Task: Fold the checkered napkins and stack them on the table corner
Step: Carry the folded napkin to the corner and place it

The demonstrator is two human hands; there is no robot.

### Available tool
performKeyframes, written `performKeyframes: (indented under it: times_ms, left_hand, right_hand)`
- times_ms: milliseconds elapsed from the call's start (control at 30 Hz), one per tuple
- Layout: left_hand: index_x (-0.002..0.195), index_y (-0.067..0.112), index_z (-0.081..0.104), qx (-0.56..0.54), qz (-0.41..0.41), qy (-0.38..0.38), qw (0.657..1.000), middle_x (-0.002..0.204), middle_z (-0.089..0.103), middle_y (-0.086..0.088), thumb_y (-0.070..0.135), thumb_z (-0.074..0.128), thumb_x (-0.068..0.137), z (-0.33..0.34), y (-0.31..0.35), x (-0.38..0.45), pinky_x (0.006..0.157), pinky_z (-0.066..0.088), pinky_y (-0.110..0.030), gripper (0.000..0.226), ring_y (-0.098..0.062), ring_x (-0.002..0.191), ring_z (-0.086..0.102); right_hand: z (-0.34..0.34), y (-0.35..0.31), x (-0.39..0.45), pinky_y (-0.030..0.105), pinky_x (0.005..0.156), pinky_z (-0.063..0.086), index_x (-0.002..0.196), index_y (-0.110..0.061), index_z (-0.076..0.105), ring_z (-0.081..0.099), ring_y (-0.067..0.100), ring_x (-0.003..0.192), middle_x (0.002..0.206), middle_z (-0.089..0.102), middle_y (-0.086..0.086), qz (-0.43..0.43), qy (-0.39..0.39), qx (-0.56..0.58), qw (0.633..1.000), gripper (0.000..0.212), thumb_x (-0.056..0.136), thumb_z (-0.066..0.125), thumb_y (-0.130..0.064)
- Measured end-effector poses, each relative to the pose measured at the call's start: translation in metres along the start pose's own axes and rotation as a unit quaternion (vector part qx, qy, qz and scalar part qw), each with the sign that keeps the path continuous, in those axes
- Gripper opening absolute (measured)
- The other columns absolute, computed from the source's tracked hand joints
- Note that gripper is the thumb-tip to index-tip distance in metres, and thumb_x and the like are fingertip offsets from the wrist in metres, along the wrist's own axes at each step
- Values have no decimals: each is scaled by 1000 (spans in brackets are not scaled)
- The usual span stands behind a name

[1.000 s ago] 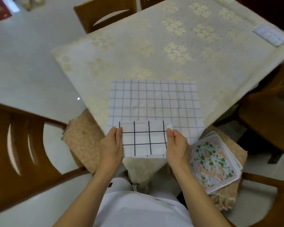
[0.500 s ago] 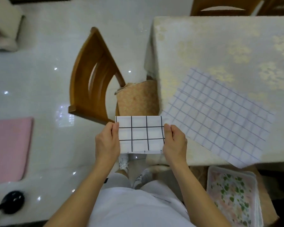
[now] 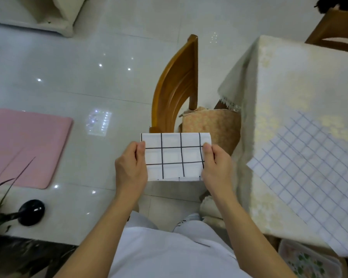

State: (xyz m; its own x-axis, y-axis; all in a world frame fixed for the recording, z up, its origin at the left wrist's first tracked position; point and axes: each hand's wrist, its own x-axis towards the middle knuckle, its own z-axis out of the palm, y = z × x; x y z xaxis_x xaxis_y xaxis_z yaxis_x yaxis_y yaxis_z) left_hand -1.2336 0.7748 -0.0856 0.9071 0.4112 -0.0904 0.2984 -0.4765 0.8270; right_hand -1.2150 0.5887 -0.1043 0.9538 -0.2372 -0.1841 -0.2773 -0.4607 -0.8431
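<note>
A folded white napkin with a bold black grid (image 3: 174,156) hangs in the air in front of me, above the floor and left of the table. My left hand (image 3: 132,167) pinches its left edge and my right hand (image 3: 215,167) pinches its right edge, thumbs on top. A larger napkin with a thin blue grid (image 3: 313,169) lies spread flat on the cream tablecloth (image 3: 269,93), its near corner hanging past the table edge.
A wooden chair (image 3: 175,85) with a tan cushion (image 3: 211,125) stands pushed up to the table's left side. A stack of floral napkins (image 3: 307,261) shows at bottom right. On the tiled floor lie a pink mat (image 3: 24,145) and a black round object (image 3: 31,212).
My view has swung left, away from the table; the spread blue-grid napkin now sits at the right. Both hands keep holding the folded napkin, which has come off the table's edge into the air.
</note>
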Motion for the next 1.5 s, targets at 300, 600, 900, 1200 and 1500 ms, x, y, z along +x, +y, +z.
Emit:
performKeyframes:
  times_ms: [300, 600, 900, 1200, 1500]
  left_hand:
    - [65, 20, 33, -23, 40, -53, 998, 56, 30, 8, 27, 44, 106, -66, -30, 169, 50, 27, -23, 42, -9, 52, 31]
    - [66, 18, 34, -38, 44, -83, 995, 57, 30, 9, 28, 44, 106, -141, -47, 306, 49, 26, -22, 42, -8, 52, 29]
    - [62, 21, 31, -9, 35, -95, 995, 53, 28, 10, 27, 46, 105, -142, -54, 397, 47, 27, -20, 46, -6, 49, 32]
    - [63, 22, 35, 10, 68, -116, 991, 57, 35, 6, 26, 45, 106, -68, 4, 533, 48, 30, -18, 44, -3, 51, 37]
    - [63, 17, 36, 41, 126, -194, 972, 58, 34, 3, 26, 45, 105, 37, 104, 648, 49, 30, -18, 44, -3, 50, 36]
  right_hand:
    - [108, -109, 54, 42, 59, 50, 74, -18, 58, 60, 16, 66, 69, 63, -2, -16, 92, -19, 995, 37, 105, 45, -33]
    - [219, -194, 113, 42, 59, 54, 83, -15, 61, 62, 15, 69, 74, 65, 1, 2, 92, -20, 996, 38, 105, 43, -41]
    - [271, -220, 177, 51, 61, 52, 78, -5, 59, 61, 29, 68, 72, 63, 13, 36, 79, -12, 996, 41, 105, 46, -33]
    - [269, -245, 330, 34, 56, 47, 79, -7, 60, 60, 21, 67, 71, 63, 8, 41, 109, 32, 993, 39, 106, 45, -32]
    - [222, -252, 462, 22, 49, 27, 67, -4, 47, 36, 6, 53, 58, 45, 12, 96, 192, 92, 972, 44, 105, 47, -25]
